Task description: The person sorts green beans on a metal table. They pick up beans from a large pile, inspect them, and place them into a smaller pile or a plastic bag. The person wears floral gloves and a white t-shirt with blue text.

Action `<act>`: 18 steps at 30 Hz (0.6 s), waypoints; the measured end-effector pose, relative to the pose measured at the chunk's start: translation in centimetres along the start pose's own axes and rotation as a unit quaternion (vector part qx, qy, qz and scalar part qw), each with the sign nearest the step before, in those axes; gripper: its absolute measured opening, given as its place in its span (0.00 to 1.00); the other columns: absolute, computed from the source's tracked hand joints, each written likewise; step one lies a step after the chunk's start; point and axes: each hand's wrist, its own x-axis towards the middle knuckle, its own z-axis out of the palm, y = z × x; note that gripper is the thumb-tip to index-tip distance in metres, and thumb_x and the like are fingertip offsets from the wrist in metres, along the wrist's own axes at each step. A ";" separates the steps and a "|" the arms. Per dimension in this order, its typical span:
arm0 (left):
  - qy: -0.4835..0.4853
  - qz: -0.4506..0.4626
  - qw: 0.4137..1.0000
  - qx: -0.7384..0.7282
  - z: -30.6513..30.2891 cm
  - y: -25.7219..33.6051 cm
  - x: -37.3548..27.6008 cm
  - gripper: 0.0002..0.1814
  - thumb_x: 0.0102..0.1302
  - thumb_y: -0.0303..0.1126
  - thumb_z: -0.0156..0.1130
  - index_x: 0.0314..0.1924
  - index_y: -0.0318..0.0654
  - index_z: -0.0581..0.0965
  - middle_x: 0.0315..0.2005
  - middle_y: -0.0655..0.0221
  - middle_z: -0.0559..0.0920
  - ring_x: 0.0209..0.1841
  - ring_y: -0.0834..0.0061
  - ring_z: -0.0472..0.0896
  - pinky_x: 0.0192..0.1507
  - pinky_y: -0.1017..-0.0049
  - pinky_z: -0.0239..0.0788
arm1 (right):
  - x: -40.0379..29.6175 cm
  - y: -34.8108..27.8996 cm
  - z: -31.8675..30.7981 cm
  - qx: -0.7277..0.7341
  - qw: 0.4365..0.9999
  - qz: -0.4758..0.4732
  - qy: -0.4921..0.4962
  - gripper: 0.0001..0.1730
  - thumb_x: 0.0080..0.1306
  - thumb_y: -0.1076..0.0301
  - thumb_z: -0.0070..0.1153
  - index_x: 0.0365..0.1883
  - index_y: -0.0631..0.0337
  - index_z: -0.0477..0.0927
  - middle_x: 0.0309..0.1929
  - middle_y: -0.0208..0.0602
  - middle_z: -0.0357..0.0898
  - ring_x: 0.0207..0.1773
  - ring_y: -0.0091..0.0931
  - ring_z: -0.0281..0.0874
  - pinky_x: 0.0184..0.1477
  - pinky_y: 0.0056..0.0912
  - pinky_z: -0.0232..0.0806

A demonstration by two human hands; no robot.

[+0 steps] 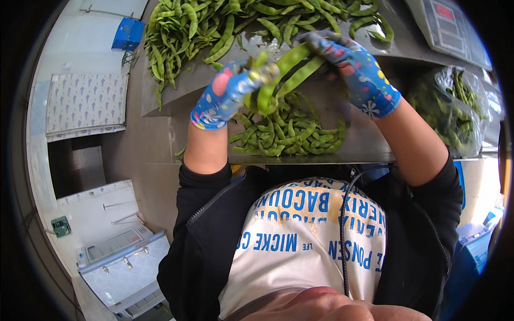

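My left hand (225, 94), in a blue patterned glove with dark, soiled fingers, grips several flat green bean pods (295, 76) near their lower ends. The upper ends of these pods are at the fingers of my right hand (355, 70), which wears a matching glove and holds them. The right fingertips are partly hidden. Just below my hands, a smaller pile of green bean pods (291, 136) rests on the lower metal surface (365, 144). Beyond them, a large heap of pods (188, 36) spreads over the raised metal surface (180, 90).
A digital scale (445, 32) with a red lit display stands at the upper right. Under it, a clear plastic bag (453, 112) holds more pods. Patterned panels (86, 104) and a blue box (128, 34) are at left. A blue plastic crate (472, 248) sits lower right.
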 end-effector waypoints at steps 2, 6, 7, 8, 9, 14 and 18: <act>0.085 0.012 0.996 0.006 -1.1 0.4 1.4 0.23 0.68 0.42 0.55 0.53 0.31 0.77 0.43 0.61 0.83 0.40 0.71 0.83 0.43 0.72 0.76 | -0.1 0.8 -1.4 0.004 0.996 -0.091 -0.022 0.28 0.68 0.54 0.51 0.64 0.56 0.73 0.57 0.25 0.75 0.48 0.16 0.73 0.42 0.16 0.66; 0.251 0.127 0.948 0.147 -4.6 1.2 3.9 0.33 0.66 0.49 0.62 0.61 0.31 0.69 0.47 0.61 0.81 0.44 0.70 0.81 0.45 0.73 0.74 | 0.6 -0.6 0.4 0.077 0.993 0.019 0.082 0.22 0.69 0.59 0.54 0.59 0.56 0.76 0.50 0.23 0.79 0.46 0.16 0.75 0.41 0.18 0.68; 0.275 0.186 0.909 0.253 -5.7 0.7 4.3 0.38 0.64 0.51 0.64 0.63 0.28 0.66 0.48 0.58 0.80 0.45 0.66 0.81 0.46 0.71 0.74 | 0.5 -1.2 0.9 0.091 0.990 0.043 0.095 0.21 0.69 0.60 0.55 0.58 0.56 0.77 0.48 0.23 0.80 0.46 0.16 0.75 0.41 0.18 0.68; 0.333 0.221 0.790 0.465 -6.3 0.0 3.6 0.42 0.63 0.51 0.66 0.66 0.29 0.62 0.53 0.54 0.75 0.48 0.63 0.79 0.48 0.70 0.74 | 0.3 -1.9 1.6 0.090 0.991 0.036 0.097 0.19 0.68 0.63 0.58 0.55 0.56 0.79 0.43 0.25 0.82 0.45 0.15 0.76 0.42 0.19 0.69; 0.418 0.228 0.609 0.635 -6.1 0.1 3.0 0.47 0.61 0.52 0.68 0.68 0.29 0.58 0.57 0.50 0.69 0.51 0.60 0.77 0.49 0.69 0.73 | 0.0 -2.6 2.0 0.106 0.989 0.041 0.099 0.18 0.66 0.66 0.60 0.54 0.58 0.80 0.43 0.28 0.82 0.44 0.17 0.77 0.42 0.20 0.69; 0.191 0.127 0.957 -0.177 -1.1 0.2 1.5 0.29 0.67 0.36 0.61 0.65 0.42 0.64 0.45 0.67 0.76 0.47 0.66 0.79 0.39 0.68 0.77 | -1.1 -0.1 1.9 0.153 0.981 -0.109 0.058 0.20 0.62 0.81 0.58 0.53 0.60 0.79 0.49 0.37 0.80 0.52 0.27 0.78 0.51 0.29 0.73; -0.008 -0.040 0.931 -0.362 2.1 1.3 0.9 0.19 0.68 0.30 0.59 0.59 0.41 0.72 0.53 0.61 0.79 0.46 0.66 0.81 0.39 0.65 0.78 | -1.2 -0.3 2.6 -0.007 0.977 -0.213 0.030 0.15 0.59 0.86 0.58 0.43 0.63 0.83 0.54 0.40 0.76 0.49 0.27 0.77 0.52 0.29 0.73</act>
